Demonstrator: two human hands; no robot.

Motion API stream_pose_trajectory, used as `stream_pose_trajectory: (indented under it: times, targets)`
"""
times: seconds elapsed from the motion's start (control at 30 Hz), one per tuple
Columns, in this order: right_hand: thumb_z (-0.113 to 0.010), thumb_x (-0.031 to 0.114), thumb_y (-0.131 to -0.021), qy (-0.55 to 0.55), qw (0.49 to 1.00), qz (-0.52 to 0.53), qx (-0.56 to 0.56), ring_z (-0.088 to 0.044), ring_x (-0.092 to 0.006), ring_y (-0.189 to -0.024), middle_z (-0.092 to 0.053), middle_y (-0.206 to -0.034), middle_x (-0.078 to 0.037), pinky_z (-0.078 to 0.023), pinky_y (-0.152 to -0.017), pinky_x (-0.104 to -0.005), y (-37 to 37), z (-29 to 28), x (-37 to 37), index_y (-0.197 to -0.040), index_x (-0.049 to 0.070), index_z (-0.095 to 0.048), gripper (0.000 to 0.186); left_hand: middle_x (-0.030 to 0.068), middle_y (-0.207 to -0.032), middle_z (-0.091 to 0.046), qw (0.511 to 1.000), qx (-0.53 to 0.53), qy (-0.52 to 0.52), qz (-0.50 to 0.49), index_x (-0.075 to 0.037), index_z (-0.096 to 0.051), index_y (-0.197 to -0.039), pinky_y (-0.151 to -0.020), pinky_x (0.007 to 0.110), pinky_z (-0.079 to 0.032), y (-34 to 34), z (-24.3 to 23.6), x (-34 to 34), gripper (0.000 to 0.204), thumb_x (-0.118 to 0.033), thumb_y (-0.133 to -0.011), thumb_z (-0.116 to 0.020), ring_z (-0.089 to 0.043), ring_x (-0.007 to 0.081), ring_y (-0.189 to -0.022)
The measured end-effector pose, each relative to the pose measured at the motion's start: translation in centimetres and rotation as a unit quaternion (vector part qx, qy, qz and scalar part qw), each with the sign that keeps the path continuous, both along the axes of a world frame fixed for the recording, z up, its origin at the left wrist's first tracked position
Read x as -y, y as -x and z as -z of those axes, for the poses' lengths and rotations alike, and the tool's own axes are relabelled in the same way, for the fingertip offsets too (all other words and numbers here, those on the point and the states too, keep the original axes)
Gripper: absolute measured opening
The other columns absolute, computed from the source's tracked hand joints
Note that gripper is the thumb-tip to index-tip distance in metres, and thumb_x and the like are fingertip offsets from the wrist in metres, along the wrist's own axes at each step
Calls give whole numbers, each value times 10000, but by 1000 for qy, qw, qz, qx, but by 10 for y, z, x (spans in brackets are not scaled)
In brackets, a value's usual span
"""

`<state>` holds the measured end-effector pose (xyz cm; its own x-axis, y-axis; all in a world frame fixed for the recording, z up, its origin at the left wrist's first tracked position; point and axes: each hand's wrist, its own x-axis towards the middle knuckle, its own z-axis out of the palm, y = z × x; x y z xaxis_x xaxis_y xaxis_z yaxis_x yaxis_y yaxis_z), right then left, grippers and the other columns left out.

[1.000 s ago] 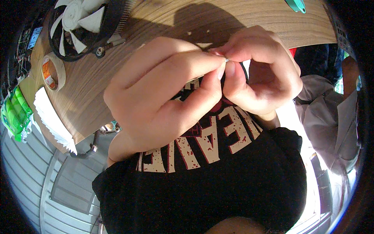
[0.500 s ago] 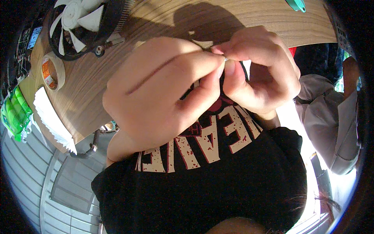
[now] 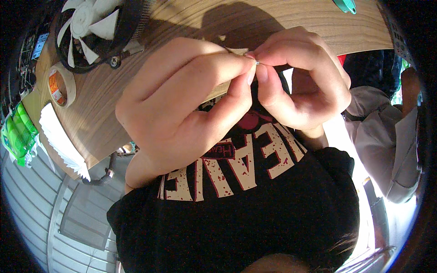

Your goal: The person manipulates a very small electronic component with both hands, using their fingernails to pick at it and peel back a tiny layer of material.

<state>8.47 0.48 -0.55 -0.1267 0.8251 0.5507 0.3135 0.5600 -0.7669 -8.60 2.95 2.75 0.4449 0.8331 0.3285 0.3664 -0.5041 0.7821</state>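
Note:
Above the near edge of the wooden desk [image 3: 182, 27], my two hands meet fingertip to fingertip. A tiny shiny silver piece [image 3: 257, 63] shows between them, too small for its kind to be made out. My left hand [image 3: 182, 95] pinches at it with thumb and forefinger, its back turned up. From the other side, my right hand [image 3: 305, 77] closes in a pinch on the same piece, its other fingers curled. The fingertips hide most of it.
A black-framed fan [image 3: 88, 27] with white blades stands at the far left. Near it lie a roll of tape [image 3: 62, 85], folded white paper [image 3: 63, 139] and a green packet [image 3: 19, 132]. A teal object [image 3: 347, 5] sits at the far edge; a grey seat or bag [image 3: 378, 136] is right.
Both hands have shifted slightly left and away from me, still pinched together. My left hand has tilted a little, and more of the silver piece shows between the fingertips.

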Motion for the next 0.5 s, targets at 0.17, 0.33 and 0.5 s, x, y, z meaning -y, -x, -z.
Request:
stream_pose_trajectory:
  times: [0.17,0.33,0.5]
  targets:
    - [-629,-78,-658,-31,999,-16,8,-600,-223,-666,-612,-741,-150,-477,-602,-283,-3,2,-4,-808,-73,-581,158,67,-702,-611,999,-12,-46,19,-25,-649,-769,-541,246,-438,1,2,-4,145,32,-644,-694,-573,170,-607]
    - [-643,-66,-662,-39,998,-39,5,-597,-227,-663,-605,-741,-144,-477,-591,-284,-4,3,-5,-810,-54,-585,159,69,-694,-608,995,-1,-88,46,-35,-650,-779,-513,255,-455,3,5,-6,160,25,-637,-692,-576,178,-570]
    - [-653,-55,-664,-24,998,-52,-4,-596,-227,-663,-601,-738,-143,-477,-590,-285,-6,2,-4,-813,-47,-586,164,64,-690,-607,993,2,-108,47,-37,-647,-790,-502,259,-459,2,5,-5,172,23,-634,-690,-580,179,-548]
